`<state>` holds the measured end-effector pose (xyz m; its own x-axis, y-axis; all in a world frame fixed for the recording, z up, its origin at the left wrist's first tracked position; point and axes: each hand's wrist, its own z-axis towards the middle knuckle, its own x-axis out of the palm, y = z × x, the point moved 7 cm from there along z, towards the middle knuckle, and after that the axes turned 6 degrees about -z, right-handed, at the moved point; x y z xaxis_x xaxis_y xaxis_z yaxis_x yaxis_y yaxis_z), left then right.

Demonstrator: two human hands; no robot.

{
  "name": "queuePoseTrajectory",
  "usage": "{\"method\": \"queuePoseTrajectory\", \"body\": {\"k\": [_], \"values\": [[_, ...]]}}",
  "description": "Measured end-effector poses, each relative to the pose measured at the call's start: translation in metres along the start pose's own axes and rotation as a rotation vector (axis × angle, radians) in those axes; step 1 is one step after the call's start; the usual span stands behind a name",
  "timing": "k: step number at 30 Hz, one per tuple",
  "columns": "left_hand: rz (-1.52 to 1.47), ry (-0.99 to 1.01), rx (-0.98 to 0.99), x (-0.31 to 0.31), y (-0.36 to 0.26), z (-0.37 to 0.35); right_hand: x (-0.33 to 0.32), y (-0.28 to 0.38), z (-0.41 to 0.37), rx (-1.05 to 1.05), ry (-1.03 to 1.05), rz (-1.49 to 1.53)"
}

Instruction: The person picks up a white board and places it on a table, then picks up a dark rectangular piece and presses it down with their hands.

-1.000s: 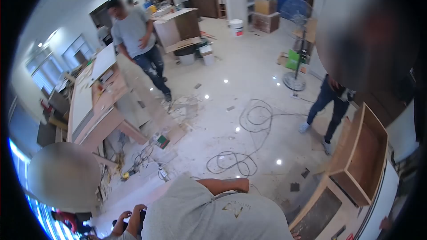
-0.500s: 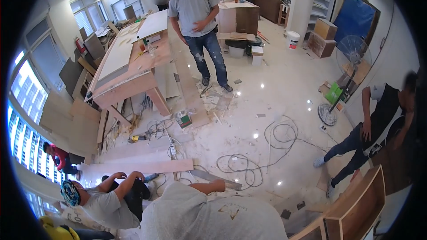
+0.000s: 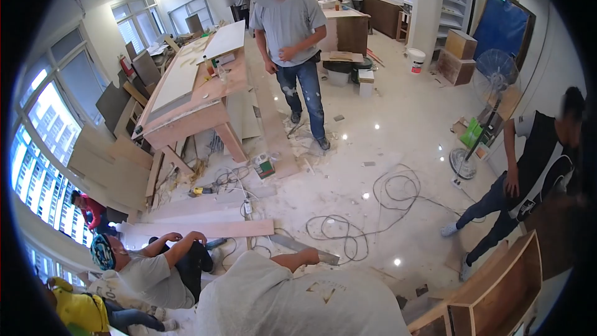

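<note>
Neither of my hands can be made out. A large grey shirt back (image 3: 298,305) fills the bottom centre, very near the camera. From its sleeve a bare arm (image 3: 298,259) reaches right, over a grey strip on the floor. I take this to be a co-worker bent low, whose head is hidden. Beside that person, a co-worker in a patterned head covering (image 3: 146,270) squats with forearms over the knees. In front of them lies a long pinkish board (image 3: 199,229).
A wooden workbench (image 3: 193,121) holds panels and bottles. A person in jeans (image 3: 295,50) stands beside it; another (image 3: 522,168) leans at right near a fan (image 3: 494,81). Cables (image 3: 348,224) coil on the littered floor. An open wooden cabinet frame (image 3: 504,286) is at lower right.
The view has shifted, so most of the room sits slightly further right and lower. More of the person in yellow shows at lower left. The standing and squatting people keep much the same poses.
</note>
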<state>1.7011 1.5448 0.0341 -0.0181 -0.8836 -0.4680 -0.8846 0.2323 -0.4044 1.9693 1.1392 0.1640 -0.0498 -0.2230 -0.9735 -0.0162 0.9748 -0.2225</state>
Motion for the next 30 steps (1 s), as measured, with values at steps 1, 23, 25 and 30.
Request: {"method": "queuePoseTrajectory", "body": {"k": [1,23,25,30], "values": [[0.021,-0.002,-0.007,0.000,0.001,0.005,0.000,-0.004,0.003,0.005,-0.005,0.011],[0.766,0.246,0.475,0.046,0.004,0.083,0.033,-0.149,-0.033,0.202,0.065,0.326],[0.766,0.259,0.410,0.031,-0.028,0.063,0.039,-0.150,-0.033,0.197,0.010,0.336],[0.792,0.258,0.479,0.008,-0.048,0.092,0.045,-0.145,-0.054,0.274,-0.014,0.305]]}}
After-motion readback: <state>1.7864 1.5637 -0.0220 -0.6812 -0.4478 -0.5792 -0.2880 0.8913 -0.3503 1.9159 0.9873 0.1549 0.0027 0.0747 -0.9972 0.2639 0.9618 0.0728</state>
